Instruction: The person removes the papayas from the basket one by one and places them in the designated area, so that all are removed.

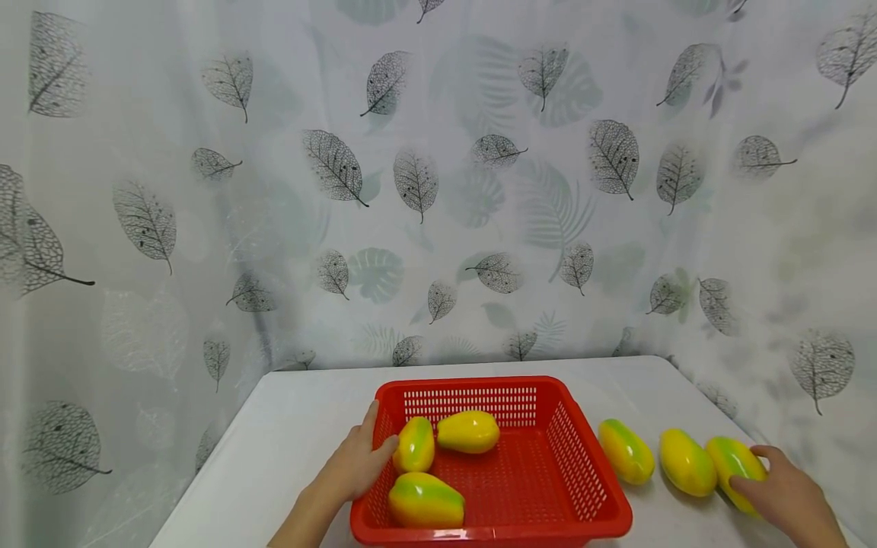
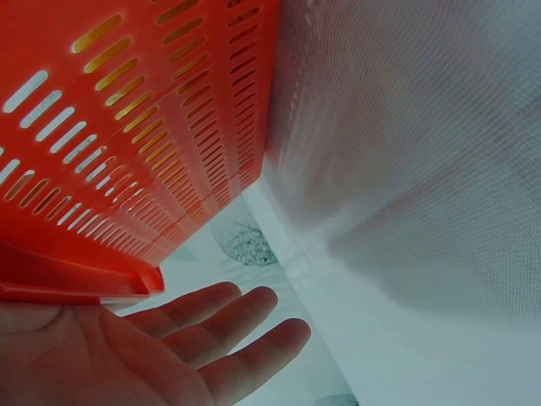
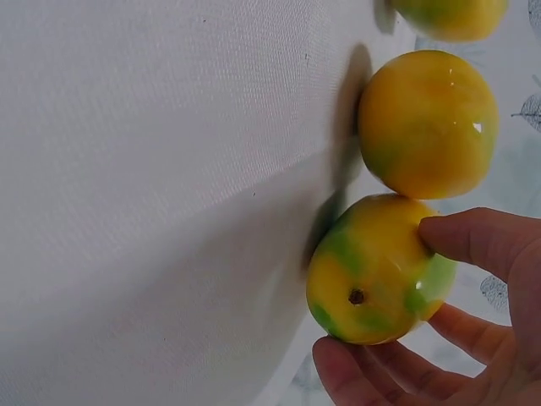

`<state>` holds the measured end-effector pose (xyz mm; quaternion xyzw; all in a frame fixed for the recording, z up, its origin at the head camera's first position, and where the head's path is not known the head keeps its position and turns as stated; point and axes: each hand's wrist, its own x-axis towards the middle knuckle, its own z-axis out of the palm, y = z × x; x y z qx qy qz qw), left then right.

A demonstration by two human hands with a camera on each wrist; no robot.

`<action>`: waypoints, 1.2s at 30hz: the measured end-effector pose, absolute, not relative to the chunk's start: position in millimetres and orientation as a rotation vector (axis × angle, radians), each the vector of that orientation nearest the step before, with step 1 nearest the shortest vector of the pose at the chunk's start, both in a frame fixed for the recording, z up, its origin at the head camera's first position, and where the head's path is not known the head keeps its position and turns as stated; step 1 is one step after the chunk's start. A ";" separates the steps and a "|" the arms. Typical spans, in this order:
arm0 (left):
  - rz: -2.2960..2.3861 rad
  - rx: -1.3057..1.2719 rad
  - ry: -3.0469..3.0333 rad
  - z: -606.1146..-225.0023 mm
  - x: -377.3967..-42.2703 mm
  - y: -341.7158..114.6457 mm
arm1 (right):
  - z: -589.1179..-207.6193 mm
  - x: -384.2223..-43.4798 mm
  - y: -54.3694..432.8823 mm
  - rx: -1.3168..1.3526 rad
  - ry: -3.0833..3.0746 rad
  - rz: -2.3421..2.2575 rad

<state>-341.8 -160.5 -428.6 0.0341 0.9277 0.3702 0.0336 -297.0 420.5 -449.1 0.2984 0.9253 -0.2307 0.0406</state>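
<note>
A red plastic basket point(image 1: 507, 487) with slotted walls stands on the white table, holding three yellow-green papayas, one of them point(image 1: 469, 431) near its back wall. My left hand point(image 1: 356, 460) rests against the basket's left rim, thumb over the edge; in the left wrist view its fingers point(image 2: 228, 330) extend fairly straight outside the wall. To the right of the basket, my right hand point(image 1: 788, 487) grips the rightmost papaya point(image 1: 736, 464). The right wrist view shows thumb and fingers on opposite sides of this papaya point(image 3: 372, 275), which appears to rest on the table.
Beside the held papaya lies another papaya point(image 1: 687, 462), with a third papaya point(image 1: 626, 451) nearer the basket. The white table point(image 1: 274, 434) has its back edge against a leaf-patterned curtain point(image 1: 438, 228), which also hangs at both sides.
</note>
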 end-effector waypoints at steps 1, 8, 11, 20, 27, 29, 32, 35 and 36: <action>1.139 0.105 2.855 -428.4 -341.9 -160.8 | -449.2 -297.3 420.2 0.918 2.833 -0.706; 1.144 0.114 2.859 -428.1 -341.5 -160.6 | -450.4 -297.3 418.5 0.940 2.832 -0.711; 1.148 0.116 2.859 -427.9 -341.1 -160.2 | -450.9 -296.2 419.3 0.929 2.848 -0.710; 1.143 0.131 2.872 -429.8 -342.2 -160.3 | -450.6 -294.6 418.5 0.906 2.889 -0.693; 1.121 0.116 2.883 -430.0 -342.8 -160.2 | -448.7 -298.3 417.7 0.890 2.913 -0.651; 1.113 0.111 2.886 -430.4 -342.9 -160.0 | -447.5 -298.6 418.5 0.849 2.952 -0.623; 1.114 0.112 2.883 -430.9 -342.9 -159.7 | -444.6 -298.0 416.1 0.793 3.018 -0.604; 1.123 0.111 2.879 -430.7 -342.8 -159.8 | -438.9 -297.8 407.8 0.730 3.066 -0.629; 1.123 0.110 2.880 -430.7 -342.8 -159.9 | -436.3 -298.4 404.4 0.701 3.078 -0.647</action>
